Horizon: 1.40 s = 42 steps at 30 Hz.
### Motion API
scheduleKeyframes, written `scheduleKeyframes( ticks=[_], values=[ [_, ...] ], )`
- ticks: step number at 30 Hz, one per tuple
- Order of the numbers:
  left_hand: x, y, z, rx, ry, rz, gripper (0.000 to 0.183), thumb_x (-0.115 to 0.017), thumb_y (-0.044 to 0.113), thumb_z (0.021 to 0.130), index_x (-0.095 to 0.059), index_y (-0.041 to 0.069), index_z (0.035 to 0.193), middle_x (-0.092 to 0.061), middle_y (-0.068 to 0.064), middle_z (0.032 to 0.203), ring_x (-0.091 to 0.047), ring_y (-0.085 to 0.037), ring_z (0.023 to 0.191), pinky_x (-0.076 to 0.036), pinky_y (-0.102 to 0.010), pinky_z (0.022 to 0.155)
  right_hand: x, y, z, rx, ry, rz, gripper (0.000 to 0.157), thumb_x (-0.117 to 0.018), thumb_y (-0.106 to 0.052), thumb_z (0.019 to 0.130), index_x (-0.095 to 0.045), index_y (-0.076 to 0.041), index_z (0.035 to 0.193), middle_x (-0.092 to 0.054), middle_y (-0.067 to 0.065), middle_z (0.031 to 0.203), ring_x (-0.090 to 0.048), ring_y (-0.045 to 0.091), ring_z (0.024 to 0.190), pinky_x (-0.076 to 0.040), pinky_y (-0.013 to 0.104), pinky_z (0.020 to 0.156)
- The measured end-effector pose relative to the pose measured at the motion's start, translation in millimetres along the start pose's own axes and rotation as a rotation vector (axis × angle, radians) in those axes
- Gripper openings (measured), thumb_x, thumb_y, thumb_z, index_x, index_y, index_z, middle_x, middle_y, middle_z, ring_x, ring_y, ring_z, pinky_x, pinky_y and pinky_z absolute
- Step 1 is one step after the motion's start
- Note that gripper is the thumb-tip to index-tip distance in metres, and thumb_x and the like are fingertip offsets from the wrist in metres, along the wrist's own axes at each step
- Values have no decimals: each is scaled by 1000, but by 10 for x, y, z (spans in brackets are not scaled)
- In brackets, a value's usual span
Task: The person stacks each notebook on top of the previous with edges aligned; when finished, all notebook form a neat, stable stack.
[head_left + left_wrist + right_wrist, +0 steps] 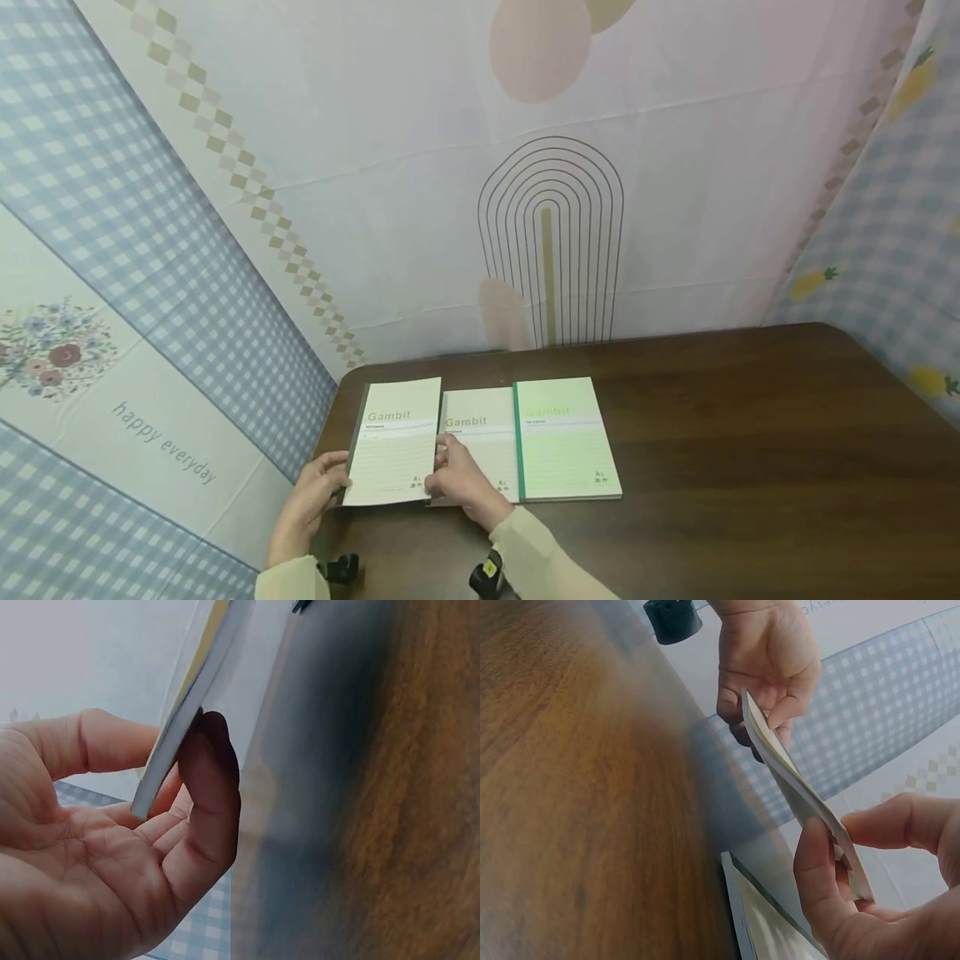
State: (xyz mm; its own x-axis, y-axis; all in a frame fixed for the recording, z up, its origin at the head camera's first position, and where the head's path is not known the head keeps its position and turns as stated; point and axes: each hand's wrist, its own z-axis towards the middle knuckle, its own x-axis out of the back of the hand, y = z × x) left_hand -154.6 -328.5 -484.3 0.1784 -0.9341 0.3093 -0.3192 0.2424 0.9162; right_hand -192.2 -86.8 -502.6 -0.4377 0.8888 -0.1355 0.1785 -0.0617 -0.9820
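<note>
A cream notebook [393,442] marked "Gambit", with a dark spine strip, is held up between both hands at the table's left end. My left hand [311,492] pinches its left edge near the lower corner; the left wrist view shows thumb and fingers on either side of the notebook [161,772]. At the opposite edge, my right hand [465,479] pinches between thumb and fingers. The raised notebook [784,769] looks slightly bent in the right wrist view. A second pale notebook [480,450] lies flat beside it, partly covered by my right hand.
A light green notebook [566,450] with a green spine lies flat to the right of the pale one. All are on a dark brown wooden table [720,433]. A patterned cloth [420,233] hangs behind, and a blue checked cloth [225,292] borders the left side.
</note>
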Motion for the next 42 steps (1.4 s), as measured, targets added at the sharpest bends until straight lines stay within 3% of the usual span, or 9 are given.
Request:
scheduleKeyframes(
  ticks=[7, 15, 24, 42],
  values=[
    [-12, 20, -17, -14, -8, 51, 65, -53, -9, 82, -39, -9, 145, -64, -19, 117, -63, -19, 82, -47, -30, 65, 29, -22, -1, 4, -8, -7, 87, -59, 12, 64, -35, 9, 148, -56, 16, 101, -62, 23, 79, -54, 31, 62],
    [-51, 67, -6, 5, -2, 56, 68, -55, -8, 79, -40, -7, 146, -60, -21, 121, -60, -20, 85, -43, -34, 70, 81, -44, -17, 9, 18, -28, 90, -61, 11, 63, -36, 7, 149, -57, 14, 99, -60, 21, 77, -49, 27, 62],
    [-90, 101, -20, 12, 1, 40, 69, -55, -8, 78, -38, -7, 146, -56, -23, 124, -58, -23, 88, -44, -34, 71, 128, -105, -30, 6, 20, -37, 90, -60, 12, 63, -36, 7, 149, -56, 15, 101, -58, 22, 77, -49, 28, 61],
    [-204, 115, -109, -43, -74, -42, 69, -51, -17, 76, -37, -12, 143, -60, -25, 118, -63, -24, 84, -54, -36, 66, 272, -153, -68, -4, 42, -111, 86, -60, 15, 63, -42, 6, 146, -54, 15, 101, -54, 21, 74, -47, 27, 56]
  ],
)
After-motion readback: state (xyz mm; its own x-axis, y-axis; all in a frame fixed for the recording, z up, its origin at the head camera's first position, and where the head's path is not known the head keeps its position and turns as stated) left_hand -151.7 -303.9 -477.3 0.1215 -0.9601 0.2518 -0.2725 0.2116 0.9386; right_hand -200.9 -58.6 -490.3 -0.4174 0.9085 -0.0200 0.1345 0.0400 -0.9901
